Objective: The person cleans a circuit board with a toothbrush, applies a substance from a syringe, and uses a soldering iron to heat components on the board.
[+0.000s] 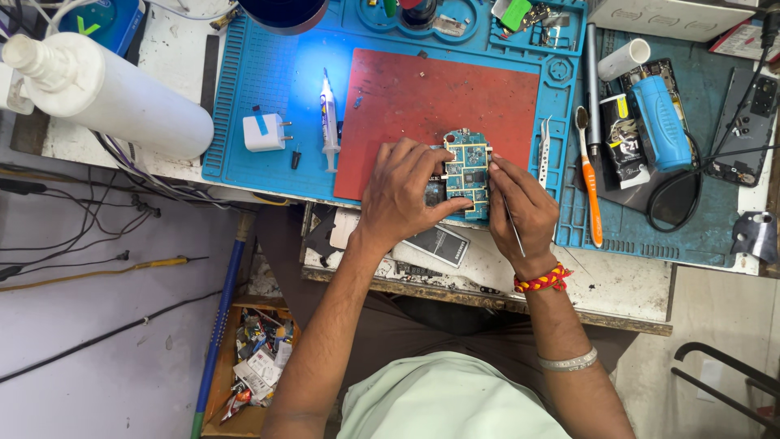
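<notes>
Your left hand (402, 195) pinches the upright circuit board (467, 172) from its left, while your right hand (520, 207) grips a thin probe (513, 232) at its right edge.

A circuit board (466, 172) lies on the mat (422, 106), syringe (328, 122) to its left, tweezers (544, 151) to its right

red mat (422, 97) bare above circuit board (467, 172), tweezers (544, 153) crowding right
</notes>
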